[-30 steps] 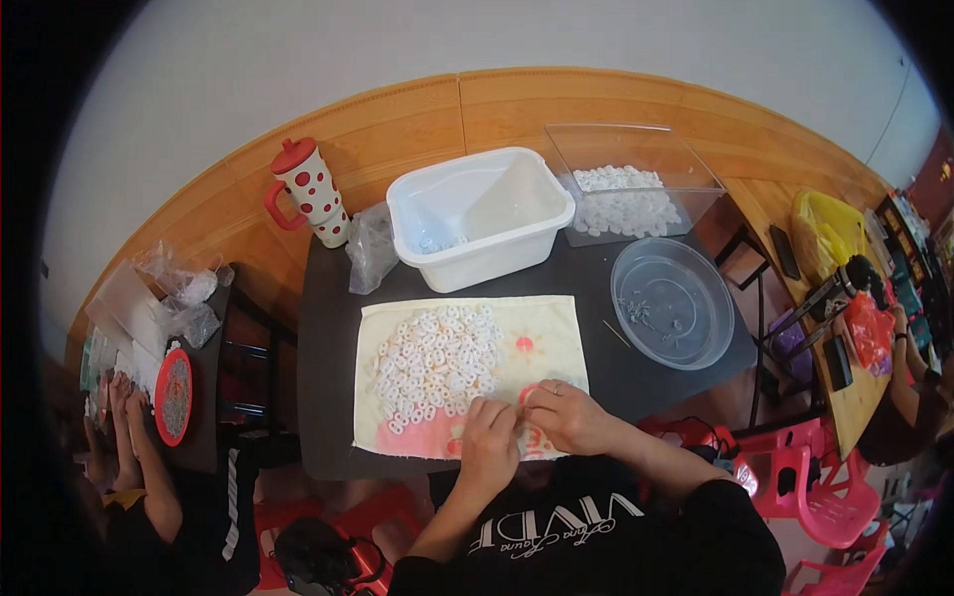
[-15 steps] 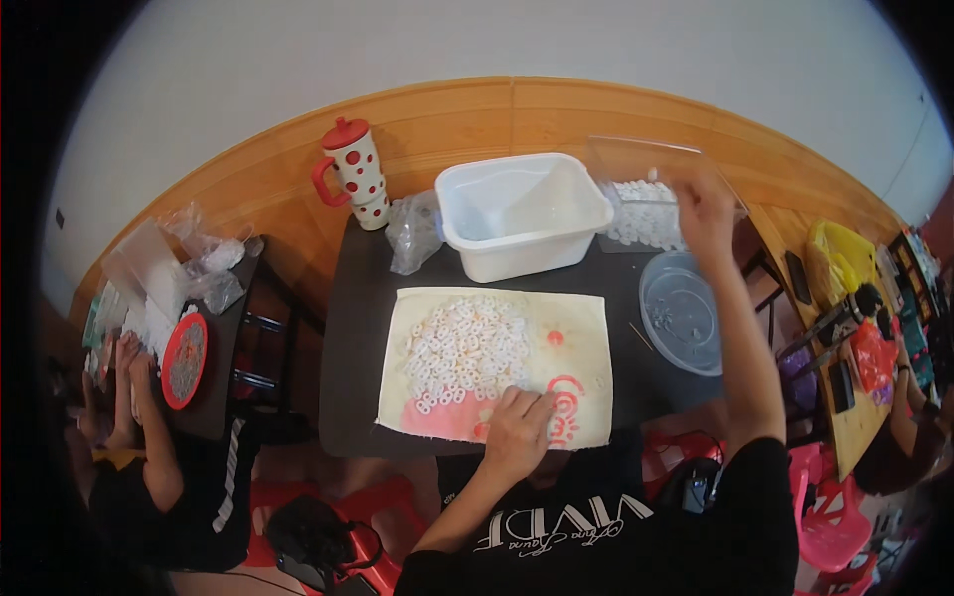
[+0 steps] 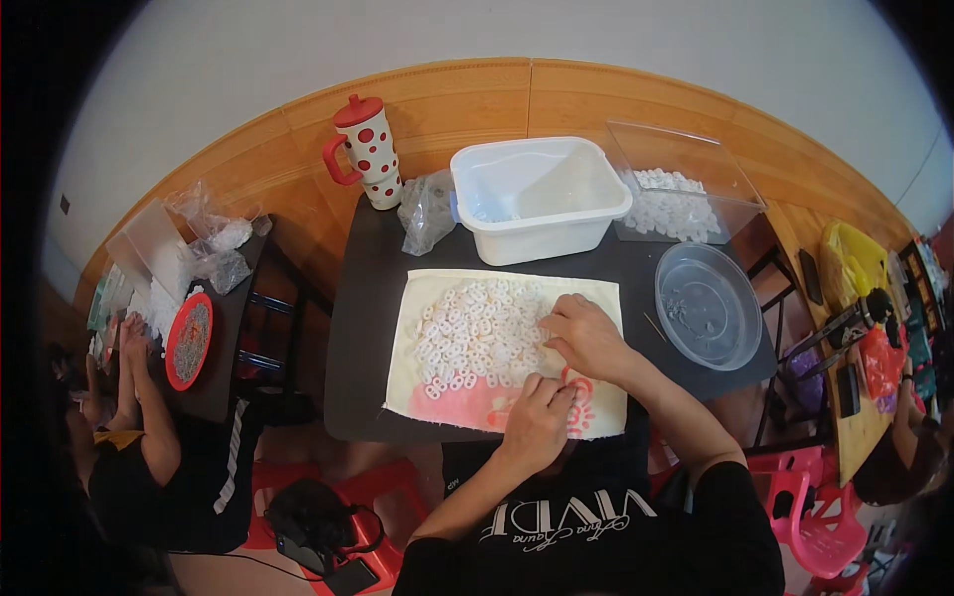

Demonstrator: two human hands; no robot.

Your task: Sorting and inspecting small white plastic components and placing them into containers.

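Mid-frame, the white pieces (image 3: 459,333) lie left of the nearer right hand (image 3: 588,338), upper-left of the left hand (image 3: 538,422); either's grip I cannot tell.

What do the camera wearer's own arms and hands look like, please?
The left hand and right hand are bare, without gloves. The forearms are uncovered below short black sleeves, part of a black top with white lettering across the front.
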